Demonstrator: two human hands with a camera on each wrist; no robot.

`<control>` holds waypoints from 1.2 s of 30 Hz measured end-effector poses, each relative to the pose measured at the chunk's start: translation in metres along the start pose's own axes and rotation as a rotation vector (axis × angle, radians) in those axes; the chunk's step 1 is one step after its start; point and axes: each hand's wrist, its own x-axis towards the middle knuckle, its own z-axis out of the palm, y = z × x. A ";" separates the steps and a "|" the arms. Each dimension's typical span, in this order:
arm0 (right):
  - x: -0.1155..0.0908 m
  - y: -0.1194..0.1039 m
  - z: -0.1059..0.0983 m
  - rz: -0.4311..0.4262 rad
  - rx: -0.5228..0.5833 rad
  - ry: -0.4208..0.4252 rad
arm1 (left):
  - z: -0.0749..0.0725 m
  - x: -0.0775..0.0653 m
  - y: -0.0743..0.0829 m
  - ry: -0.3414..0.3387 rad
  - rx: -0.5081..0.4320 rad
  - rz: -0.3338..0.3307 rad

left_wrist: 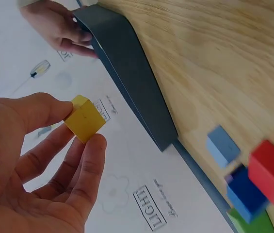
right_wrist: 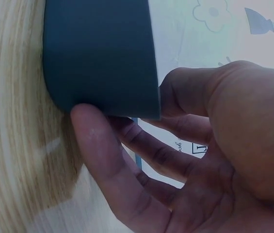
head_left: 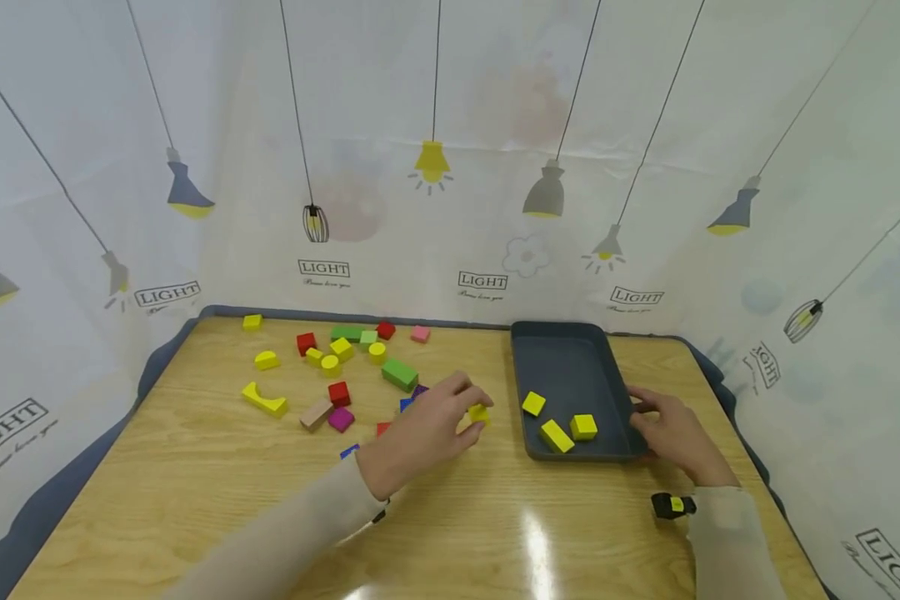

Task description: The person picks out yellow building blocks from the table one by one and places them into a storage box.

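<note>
My left hand (head_left: 437,429) pinches a yellow cube (left_wrist: 85,119) between thumb and fingertips, held up off the table just left of the dark grey tray (head_left: 570,342). In the left wrist view the cube shows whole, with the thumb on one side and fingertips below it. My right hand (head_left: 671,429) holds the tray's right side near its front corner; in the right wrist view the thumb hooks over the rim and a finger touches the lower outside edge. Inside the tray lie a small yellow block (head_left: 533,404), a longer yellow block (head_left: 557,436) and a yellow cube (head_left: 583,427).
Several loose blocks spread over the table's left half, among them a green block (head_left: 400,374), a red cube (head_left: 338,393), a yellow arch (head_left: 265,400) and a natural wood block (head_left: 317,415). A printed curtain (head_left: 390,267) hangs behind and along both sides of the wooden table (head_left: 487,533).
</note>
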 end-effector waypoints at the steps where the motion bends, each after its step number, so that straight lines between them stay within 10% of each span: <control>1: 0.000 0.001 0.000 0.000 0.005 -0.002 | 0.004 0.003 0.002 -0.002 -0.005 0.005; 19: 0.001 0.003 0.001 0.008 0.019 -0.010 | 0.049 0.049 0.036 -0.071 -0.014 0.096; 36: 0.004 0.005 0.002 0.012 -0.022 0.004 | 0.067 0.059 0.043 -0.135 0.092 0.062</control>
